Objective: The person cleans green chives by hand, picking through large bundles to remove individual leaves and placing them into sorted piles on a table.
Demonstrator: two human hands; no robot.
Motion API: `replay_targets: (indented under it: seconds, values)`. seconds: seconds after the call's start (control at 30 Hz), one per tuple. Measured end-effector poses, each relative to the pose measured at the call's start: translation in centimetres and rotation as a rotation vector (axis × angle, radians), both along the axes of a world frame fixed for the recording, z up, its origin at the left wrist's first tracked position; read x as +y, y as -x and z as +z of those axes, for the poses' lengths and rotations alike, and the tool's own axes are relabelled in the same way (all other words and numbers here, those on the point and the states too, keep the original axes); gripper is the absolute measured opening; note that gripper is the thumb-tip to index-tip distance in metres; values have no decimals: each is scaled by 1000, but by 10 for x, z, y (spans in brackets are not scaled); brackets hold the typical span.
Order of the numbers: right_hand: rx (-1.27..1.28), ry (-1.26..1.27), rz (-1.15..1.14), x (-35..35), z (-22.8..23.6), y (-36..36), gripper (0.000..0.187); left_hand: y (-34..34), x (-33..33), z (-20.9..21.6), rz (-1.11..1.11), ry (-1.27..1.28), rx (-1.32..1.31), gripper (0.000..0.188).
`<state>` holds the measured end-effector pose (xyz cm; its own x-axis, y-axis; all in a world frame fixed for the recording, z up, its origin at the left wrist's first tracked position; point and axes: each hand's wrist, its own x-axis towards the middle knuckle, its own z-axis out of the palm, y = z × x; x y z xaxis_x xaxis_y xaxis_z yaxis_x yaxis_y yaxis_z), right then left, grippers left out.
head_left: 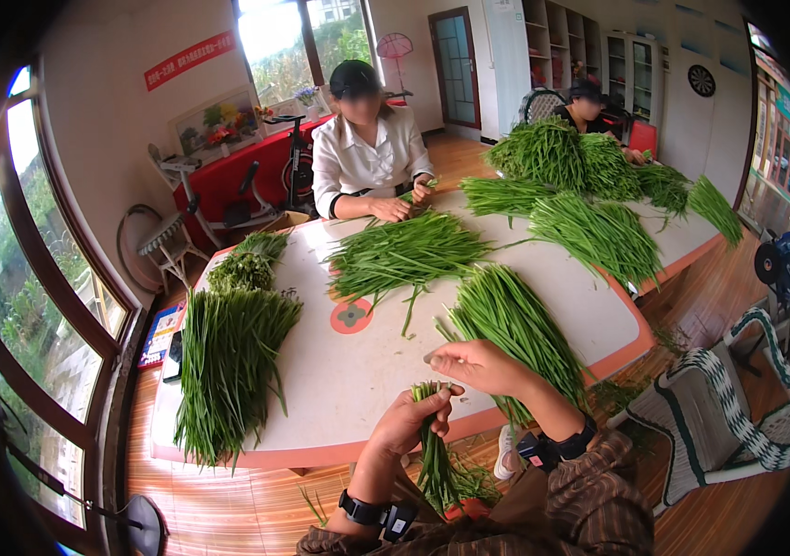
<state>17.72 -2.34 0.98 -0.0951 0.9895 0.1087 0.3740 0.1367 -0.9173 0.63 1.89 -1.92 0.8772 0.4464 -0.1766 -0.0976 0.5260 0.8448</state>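
We seem mid-sorting: our left hand [409, 422] clasps a near green bunch [435, 471]; our right hand [483, 367] hovers, unclosed, likely needing a careful pinch next.

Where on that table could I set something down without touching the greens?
The table is mostly bare between the left bundle and the near-right bundle, around the flower emblem. A smaller patch lies right of that second bundle. The far right is crowded with heaped greens.
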Motion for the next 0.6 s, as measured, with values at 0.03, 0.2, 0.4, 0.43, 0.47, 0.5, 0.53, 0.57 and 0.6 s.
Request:
replay_targets:
  seconds: [0.03,0.2,0.4,0.43,0.47,0.5,0.53,0.57,0.6]
  values:
    - [-1,-1,0,-2,-2,-2,32,1,1,-2,27,2,-10,24]
    - [-164,-141,-157,-12,-19,-15,25,5,17,-19,274,169,-126,23]
    - [-711,-152,-428,26,-50,-35,22,8,32,-36,388,362,-172,24]
    - [-713,-151,-431,35,-55,-33,22,7,32,-37,384,374,-170,26]
    - [-858,-55,-456,42,-52,-29,25,4,32,-37,373,379,-172,26]
    - [-997,42,-473,48,-53,-25,28,6,32,-39,343,377,-189,28]
    - [-998,48,-475,51,-55,-23,28,8,32,-40,313,376,-207,30]
    - [-1024,105,-488,57,-58,-23,29,10,32,-41,310,376,-208,30]
    - [-1049,163,-499,62,-61,-25,29,12,32,-42,319,385,-208,31]
